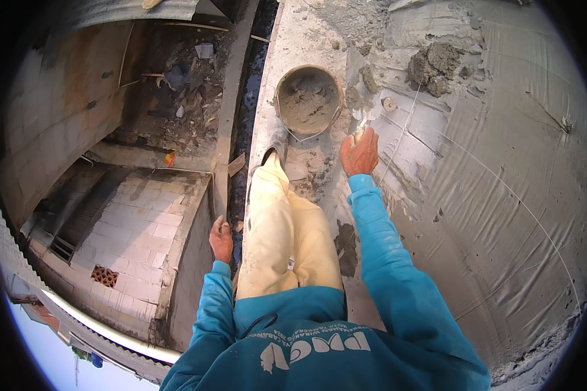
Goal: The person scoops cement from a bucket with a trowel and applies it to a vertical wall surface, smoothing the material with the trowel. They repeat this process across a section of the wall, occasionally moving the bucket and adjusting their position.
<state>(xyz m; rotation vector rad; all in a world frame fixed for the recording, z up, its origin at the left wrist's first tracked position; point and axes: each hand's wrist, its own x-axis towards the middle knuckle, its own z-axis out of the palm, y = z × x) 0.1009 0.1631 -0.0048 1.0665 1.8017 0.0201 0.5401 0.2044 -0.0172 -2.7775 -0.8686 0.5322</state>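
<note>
My right hand (359,153) is closed around the handle of a trowel (364,116), whose pale, mortar-smeared blade points away from me over the wall top. Just left of it stands a round bucket (338,88) with a wire handle, part filled with grey wet mortar (306,104). My left hand (221,240) hangs low at my left side, past the edge of the wall; its fingers are loosely bent and nothing shows in them. Beyond the trowel, a heap of mortar (435,65) lies on the grey surface.
A thin string (502,182) runs across the wide mortar-coated surface (489,260) on the right. Left of my legs the ledge (257,124) drops off, with a dark gap (249,98) and a lower block-walled space beside it. Rubble (189,104) lies down there.
</note>
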